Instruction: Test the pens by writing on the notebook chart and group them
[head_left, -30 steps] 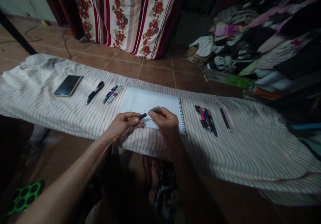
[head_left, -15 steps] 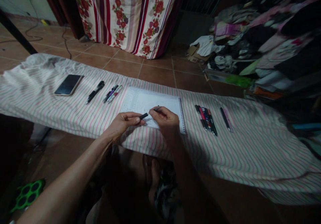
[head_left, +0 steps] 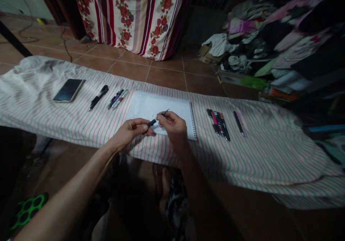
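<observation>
My left hand [head_left: 134, 128] pinches a short black cylinder [head_left: 151, 123], like a pen barrel or cap, between thumb and fingers. Close beside it, my right hand [head_left: 174, 125] is closed on a thin dark pointed pen part [head_left: 165, 112], its tip slanting up and to the right. A small gap separates the two pieces. Both hands hover over the near part of an open spiral notebook [head_left: 172, 104] with faint writing on its page. Fingers partly hide both held pieces.
Left of the notebook lie several pens [head_left: 117, 99], more black pens [head_left: 98, 98] and a phone [head_left: 69, 90]. To the right are several pens [head_left: 219, 124] and a black-and-pink pair [head_left: 238, 123]. A striped cloth [head_left: 258, 154] covers the surface. Clothes [head_left: 242, 28] are heaped beyond.
The view has shifted slightly. In my right hand the thin dark piece now points up more steeply, with more of its tip showing. My left hand keeps its grip on the black cylinder.
</observation>
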### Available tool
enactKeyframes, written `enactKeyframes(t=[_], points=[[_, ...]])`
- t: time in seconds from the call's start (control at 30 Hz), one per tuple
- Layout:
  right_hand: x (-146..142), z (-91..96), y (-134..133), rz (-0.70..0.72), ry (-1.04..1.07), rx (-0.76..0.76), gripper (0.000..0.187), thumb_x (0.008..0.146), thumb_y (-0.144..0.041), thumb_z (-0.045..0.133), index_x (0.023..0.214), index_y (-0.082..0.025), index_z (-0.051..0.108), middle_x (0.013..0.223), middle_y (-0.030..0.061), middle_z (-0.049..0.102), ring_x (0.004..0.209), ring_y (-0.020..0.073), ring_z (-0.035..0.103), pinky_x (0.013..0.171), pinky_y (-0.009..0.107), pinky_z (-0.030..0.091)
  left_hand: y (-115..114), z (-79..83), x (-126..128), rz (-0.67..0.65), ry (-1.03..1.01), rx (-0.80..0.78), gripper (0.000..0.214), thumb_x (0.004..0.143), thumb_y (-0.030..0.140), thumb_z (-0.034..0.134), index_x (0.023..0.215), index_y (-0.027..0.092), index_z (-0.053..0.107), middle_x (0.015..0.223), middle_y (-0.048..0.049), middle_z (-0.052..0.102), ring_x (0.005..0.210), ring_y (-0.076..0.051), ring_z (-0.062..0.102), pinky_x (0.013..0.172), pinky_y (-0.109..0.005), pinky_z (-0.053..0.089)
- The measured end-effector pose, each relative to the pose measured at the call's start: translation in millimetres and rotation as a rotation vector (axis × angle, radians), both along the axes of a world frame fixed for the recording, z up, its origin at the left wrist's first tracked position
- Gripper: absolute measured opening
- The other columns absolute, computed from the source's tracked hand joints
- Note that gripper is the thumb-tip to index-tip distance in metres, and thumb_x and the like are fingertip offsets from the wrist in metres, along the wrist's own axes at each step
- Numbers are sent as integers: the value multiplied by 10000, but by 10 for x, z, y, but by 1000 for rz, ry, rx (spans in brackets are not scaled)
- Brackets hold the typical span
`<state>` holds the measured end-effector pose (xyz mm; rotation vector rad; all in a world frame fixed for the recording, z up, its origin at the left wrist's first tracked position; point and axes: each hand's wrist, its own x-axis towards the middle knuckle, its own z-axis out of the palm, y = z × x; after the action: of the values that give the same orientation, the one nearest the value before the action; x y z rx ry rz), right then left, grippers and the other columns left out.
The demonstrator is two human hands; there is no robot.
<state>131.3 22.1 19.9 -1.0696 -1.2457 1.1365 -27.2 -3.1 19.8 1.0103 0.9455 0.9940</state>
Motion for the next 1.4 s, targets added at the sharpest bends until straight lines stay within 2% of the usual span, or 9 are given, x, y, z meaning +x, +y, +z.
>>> enactKeyframes(t=[0.1, 0.3, 0.5, 0.67, 0.8, 1.03, 1.23, 1.4], points=[[4, -2, 0, 6, 4, -8, 206, 674, -344, 669, 797, -183, 633, 675, -3, 634, 598, 115, 573, 582, 255, 484, 8, 17, 6, -11, 2, 3, 221, 710, 281, 700, 865, 125, 679, 708, -43, 685, 732, -161, 627, 815, -311, 432], [-24, 18, -8, 12, 59, -21, 268, 664, -337, 686, 868, -188, 596, 701, 5, 665, 628, 122, 601, 606, 258, 495, 37, -34, 9, 56, -5, -40, 245, 660, 261, 743, 852, 132, 663, 770, -46, 708, 786, -159, 638, 868, -316, 422], [-2, 48, -13, -10, 30, -31, 245, 659, -350, 693, 808, -188, 585, 667, 5, 655, 614, 129, 606, 619, 269, 503, 43, -7, 30, 112, -8, -79, 274, 603, 258, 780, 819, 136, 663, 745, -47, 715, 755, -167, 648, 833, -323, 443], [-40, -24, -18, 16, 6, 13, 206, 659, -328, 689, 782, -196, 589, 724, 5, 646, 703, 149, 635, 693, 279, 515, 26, -25, 26, 162, 2, -90, 264, 571, 238, 793, 774, 133, 663, 717, -42, 711, 722, -158, 649, 795, -301, 452], [-54, -53, -13, 12, 31, 1, 199, 652, -320, 692, 776, -200, 590, 720, 0, 643, 708, 152, 639, 692, 277, 516, 26, -35, 19, 194, 14, -81, 265, 577, 245, 784, 787, 136, 663, 700, -37, 706, 710, -155, 646, 778, -293, 454], [15, -24, 18, 4, -1, 23, 167, 655, -279, 703, 762, -195, 606, 669, -14, 617, 654, 134, 612, 654, 260, 493, 48, -48, 60, 171, 1, -39, 273, 589, 266, 772, 803, 144, 652, 707, -35, 703, 721, -157, 638, 794, -309, 451], [-46, -64, 2, 7, -14, 37, 151, 657, -279, 697, 751, -198, 611, 694, -8, 624, 670, 138, 612, 659, 258, 487, 34, -76, 13, 213, 78, -21, 249, 595, 251, 753, 795, 145, 650, 722, -35, 694, 735, -168, 635, 786, -314, 453], [-58, -33, 1, 24, 84, -12, 174, 649, -277, 711, 768, -190, 617, 621, -34, 606, 599, 107, 588, 601, 228, 478, 46, -57, 25, 119, 173, 106, 266, 684, 265, 672, 921, 151, 634, 754, -24, 684, 766, -164, 625, 801, -311, 452]])
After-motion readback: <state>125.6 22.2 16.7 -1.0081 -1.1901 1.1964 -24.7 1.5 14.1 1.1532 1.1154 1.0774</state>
